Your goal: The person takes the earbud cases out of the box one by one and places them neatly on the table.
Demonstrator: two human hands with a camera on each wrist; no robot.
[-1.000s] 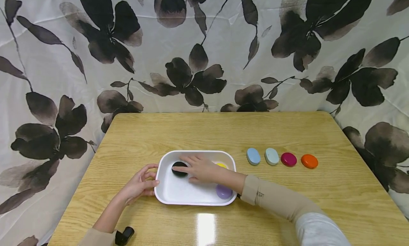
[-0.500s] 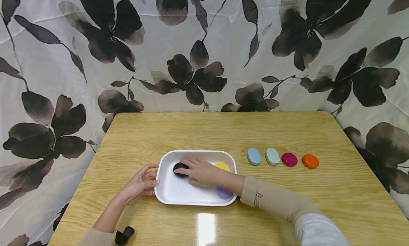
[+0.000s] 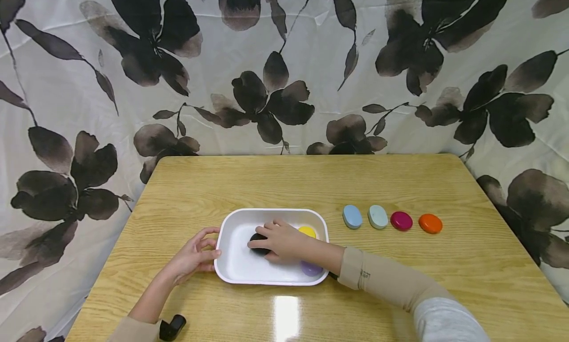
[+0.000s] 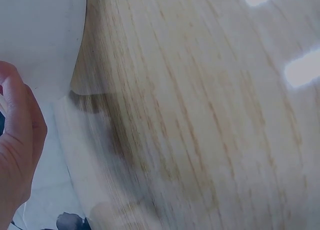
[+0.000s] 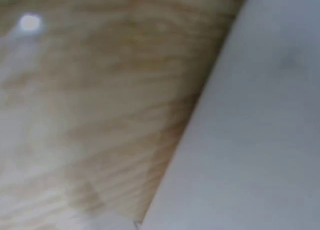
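A white tray (image 3: 240, 270) lies on the table. At its left rim, my left hand (image 3: 195, 253) holds on with the thumb at the edge and the fingers along the side; part of that hand (image 4: 17, 135) shows in the left wrist view beside the tray (image 4: 40, 40). Inside the tray, my right hand (image 3: 286, 242) has its fingers bent over a black rounded, pebble-like piece (image 3: 257, 247), mostly covering it. Beneath and beside my right forearm sit a yellow piece (image 3: 307, 231) and a purple piece (image 3: 311, 269), both partly hidden. No fingers show in the blurred right wrist view.
On the wooden table (image 3: 249, 184), right of the tray, a row holds a blue piece (image 3: 352, 216), a pale blue piece (image 3: 378, 216), a magenta piece (image 3: 401, 221) and an orange piece (image 3: 430, 223). A floral cloth (image 3: 329, 65) hangs behind the table.
My right hand's spread fingers have drawn in over the black piece, which has shifted right and towards me inside the tray. The left hand has stayed at the rim.
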